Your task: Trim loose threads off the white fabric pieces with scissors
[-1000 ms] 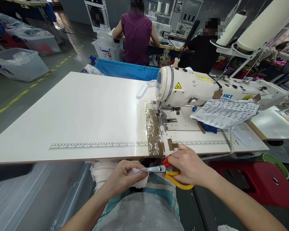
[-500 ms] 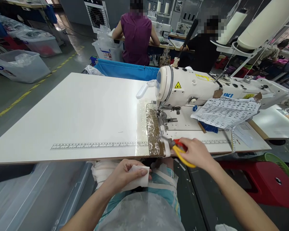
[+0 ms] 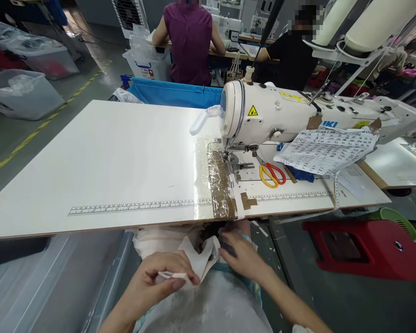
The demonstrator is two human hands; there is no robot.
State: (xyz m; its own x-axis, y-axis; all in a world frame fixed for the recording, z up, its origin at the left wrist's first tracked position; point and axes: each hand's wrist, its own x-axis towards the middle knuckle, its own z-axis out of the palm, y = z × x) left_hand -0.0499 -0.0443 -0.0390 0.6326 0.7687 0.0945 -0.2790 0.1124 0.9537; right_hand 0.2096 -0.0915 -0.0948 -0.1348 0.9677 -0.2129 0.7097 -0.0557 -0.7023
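Note:
My left hand [image 3: 162, 280] is closed, thumb against fingers, on a folded piece of white fabric [image 3: 199, 259] above my lap. The cloth's free end curls up toward my right hand [image 3: 244, 256]. That hand is slightly blurred, its thumb and fingers apart beside the cloth's edge; whether it touches the cloth is unclear. Scissors [image 3: 273, 175] with one red and one yellow handle lie on the bed of the sewing machine [image 3: 263, 113], blades pointing toward the needle area. More pale fabric [image 3: 166, 238] lies across my lap under the table edge.
The white table [image 3: 135, 157] has a printed ruler [image 3: 138, 206] along its front. Brown tape [image 3: 222, 185] covers a strip beside the needle. A paper sheet [image 3: 326, 150] hangs from the machine. A red stool [image 3: 370, 249] stands right. Two people work at machines ahead.
The scissors have left my right hand and now lie on the machine bed. That hand has come down to the lap beside the cloth. My left hand has moved left and lower with the fabric.

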